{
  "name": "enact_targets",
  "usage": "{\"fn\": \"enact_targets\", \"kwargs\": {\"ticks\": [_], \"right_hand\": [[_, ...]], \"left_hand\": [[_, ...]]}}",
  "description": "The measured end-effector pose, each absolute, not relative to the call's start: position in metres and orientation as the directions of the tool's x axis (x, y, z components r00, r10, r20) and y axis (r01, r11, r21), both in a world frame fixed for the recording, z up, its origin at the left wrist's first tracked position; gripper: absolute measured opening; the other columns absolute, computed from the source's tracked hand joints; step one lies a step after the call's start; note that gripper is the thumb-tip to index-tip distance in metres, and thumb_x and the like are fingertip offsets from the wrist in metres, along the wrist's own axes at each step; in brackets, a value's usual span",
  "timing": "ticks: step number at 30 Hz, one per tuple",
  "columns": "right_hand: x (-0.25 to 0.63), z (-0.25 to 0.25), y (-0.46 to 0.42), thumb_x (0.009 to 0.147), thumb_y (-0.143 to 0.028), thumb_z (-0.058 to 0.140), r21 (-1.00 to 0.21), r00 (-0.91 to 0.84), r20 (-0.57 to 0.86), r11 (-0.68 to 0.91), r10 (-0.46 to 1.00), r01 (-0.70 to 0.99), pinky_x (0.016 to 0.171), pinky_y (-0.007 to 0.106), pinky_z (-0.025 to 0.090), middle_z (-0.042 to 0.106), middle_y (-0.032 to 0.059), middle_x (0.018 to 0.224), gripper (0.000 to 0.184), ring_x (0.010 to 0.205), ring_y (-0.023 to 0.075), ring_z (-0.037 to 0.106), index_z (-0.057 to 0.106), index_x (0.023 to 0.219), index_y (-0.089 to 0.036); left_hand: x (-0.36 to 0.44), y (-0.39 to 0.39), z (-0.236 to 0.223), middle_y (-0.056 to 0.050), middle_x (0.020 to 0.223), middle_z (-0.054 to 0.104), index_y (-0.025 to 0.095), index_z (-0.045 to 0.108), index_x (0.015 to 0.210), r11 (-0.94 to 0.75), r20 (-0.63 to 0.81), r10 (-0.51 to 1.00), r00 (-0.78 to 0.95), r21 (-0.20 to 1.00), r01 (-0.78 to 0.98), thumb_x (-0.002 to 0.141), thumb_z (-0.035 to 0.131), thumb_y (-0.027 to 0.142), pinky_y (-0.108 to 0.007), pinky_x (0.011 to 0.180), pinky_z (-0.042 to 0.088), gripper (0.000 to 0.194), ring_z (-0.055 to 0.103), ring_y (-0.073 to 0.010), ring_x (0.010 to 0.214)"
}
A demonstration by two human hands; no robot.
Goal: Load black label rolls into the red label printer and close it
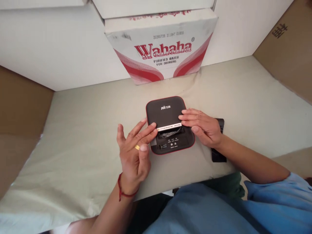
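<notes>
I read "Wahaha" with an ® mark in red across the white carton [168, 70] at the back, and "PURIFIED WATER FOR DRINKING" below it; the printed code above is too faint for me to trust digit by digit. The brown cardboard [290, 52] on the right carries a dark Chinese character. Nearer, the black device [165, 115] with the red rim lies flat on the cloth-covered surface [85, 130], its white logo looking like "FEIE" followed by Chinese characters. A white label strip [169, 127] with a yellow mark crosses it above an open slot; that print, and the icons below, are too small for me. The device sits between my two hands: my left grip [135, 154] is spread, thumb apart, fingertips at the strip's left end; my right grip [206, 130] lies unclosed, fingertips on the device's right side. A dark flat object [218, 156] lies partly beneath my right wrist.
</notes>
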State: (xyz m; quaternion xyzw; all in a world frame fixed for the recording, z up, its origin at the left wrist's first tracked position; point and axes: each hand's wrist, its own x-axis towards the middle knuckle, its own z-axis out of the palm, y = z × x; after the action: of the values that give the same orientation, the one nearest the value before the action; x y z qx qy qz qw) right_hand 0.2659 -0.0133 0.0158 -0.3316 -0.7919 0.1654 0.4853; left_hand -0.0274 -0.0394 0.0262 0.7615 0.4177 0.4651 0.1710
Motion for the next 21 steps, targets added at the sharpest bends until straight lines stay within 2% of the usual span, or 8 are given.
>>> {"fn": "enact_targets", "kwargs": {"ticks": [4, 7, 9, 12, 14, 17, 19, 21], "right_hand": [[0.264, 0.022, -0.018, 0.117, -0.041, 0.05, -0.562, -0.343, 0.637, 0.721, 0.69, 0.405, 0.125, 0.056, 0.057, 0.087, 0.0104, 0.138, 0.041, 0.139, 0.0286, 0.078, 0.083, 0.137, -0.027], [0.26, 0.024, -0.028, 0.117, -0.052, 0.047, -0.472, -0.409, 0.662, 0.774, 0.628, 0.422, 0.127, 0.059, 0.053, 0.084, 0.0104, 0.144, 0.05, 0.141, 0.0307, 0.074, 0.08, 0.145, -0.028], [0.259, 0.022, -0.035, 0.116, -0.058, 0.046, -0.389, -0.435, 0.706, 0.819, 0.559, 0.422, 0.121, 0.056, 0.056, 0.087, 0.0077, 0.135, 0.051, 0.134, 0.0308, 0.073, 0.084, 0.136, -0.031], [0.259, 0.018, -0.041, 0.115, -0.063, 0.044, -0.333, -0.423, 0.731, 0.82, 0.536, 0.465, 0.104, 0.052, 0.062, 0.088, 0.0056, 0.111, 0.054, 0.115, 0.0305, 0.071, 0.09, 0.121, -0.036], [0.261, 0.016, -0.042, 0.114, -0.062, 0.046, -0.34, -0.414, 0.729, 0.814, 0.545, 0.471, 0.096, 0.05, 0.061, 0.086, 0.0061, 0.106, 0.052, 0.108, 0.03, 0.068, 0.09, 0.124, -0.037], [0.263, 0.015, -0.042, 0.113, -0.058, 0.052, -0.349, -0.428, 0.736, 0.835, 0.526, 0.425, 0.095, 0.049, 0.06, 0.086, 0.0069, 0.112, 0.047, 0.108, 0.0298, 0.066, 0.087, 0.134, -0.034], [0.264, 0.016, -0.042, 0.113, -0.058, 0.053, -0.35, -0.439, 0.727, 0.835, 0.528, 0.424, 0.095, 0.049, 0.059, 0.086, 0.006, 0.114, 0.046, 0.109, 0.0299, 0.065, 0.086, 0.135, -0.036], [0.263, 0.018, -0.043, 0.114, -0.058, 0.053, -0.342, -0.441, 0.726, 0.834, 0.527, 0.433, 0.095, 0.049, 0.058, 0.086, 0.0052, 0.114, 0.045, 0.109, 0.0296, 0.065, 0.086, 0.133, -0.035]], "left_hand": [[-0.025, -0.038, 0.029, -0.001, 0.133, 0.088, 0.037, 0.087, 0.126, -0.55, 0.537, 0.824, 0.18, 0.682, 0.483, 0.119, 0.044, 0.036, -0.064, 0.149, 0.009, 0.044, 0.07, -0.0273, 0.151], [-0.024, -0.036, 0.031, 0.0, 0.13, 0.089, 0.037, 0.088, 0.121, -0.522, 0.518, 0.842, 0.154, 0.706, 0.479, 0.114, 0.06, 0.034, -0.065, 0.149, 0.012, 0.029, 0.073, -0.0276, 0.146], [-0.024, -0.034, 0.028, 0.001, 0.132, 0.089, 0.038, 0.087, 0.12, -0.515, 0.507, 0.849, 0.149, 0.732, 0.446, 0.109, 0.07, 0.031, -0.065, 0.148, 0.014, 0.022, 0.073, -0.0279, 0.145], [-0.023, -0.032, 0.02, -0.001, 0.135, 0.086, 0.037, 0.087, 0.119, -0.463, 0.455, 0.885, 0.101, 0.832, 0.307, 0.105, 0.075, 0.033, -0.063, 0.145, 0.029, 0.019, 0.067, -0.0297, 0.151], [-0.022, -0.029, 0.013, -0.003, 0.152, 0.078, 0.037, 0.083, 0.129, -0.382, 0.38, 0.924, 0.046, 0.905, 0.188, 0.102, 0.078, 0.037, -0.06, 0.141, 0.038, 0.027, 0.059, -0.0317, 0.16], [-0.021, -0.024, 0.003, -0.003, 0.178, 0.055, 0.043, 0.067, 0.153, -0.243, 0.243, 0.97, 0.013, 0.968, 0.058, 0.098, 0.082, 0.046, -0.054, 0.14, 0.043, 0.057, 0.046, -0.0337, 0.172], [-0.022, -0.022, -0.001, -0.002, 0.183, 0.048, 0.048, 0.056, 0.163, -0.175, 0.175, 0.984, 0.036, 0.985, 0.005, 0.096, 0.083, 0.051, -0.053, 0.142, 0.04, 0.073, 0.039, -0.0337, 0.176], [-0.023, -0.02, -0.003, 0.002, 0.186, 0.042, 0.053, 0.047, 0.168, -0.128, 0.13, 0.989, 0.063, 0.991, -0.047, 0.091, 0.088, 0.053, -0.052, 0.147, 0.031, 0.087, 0.031, -0.0328, 0.18]]}}
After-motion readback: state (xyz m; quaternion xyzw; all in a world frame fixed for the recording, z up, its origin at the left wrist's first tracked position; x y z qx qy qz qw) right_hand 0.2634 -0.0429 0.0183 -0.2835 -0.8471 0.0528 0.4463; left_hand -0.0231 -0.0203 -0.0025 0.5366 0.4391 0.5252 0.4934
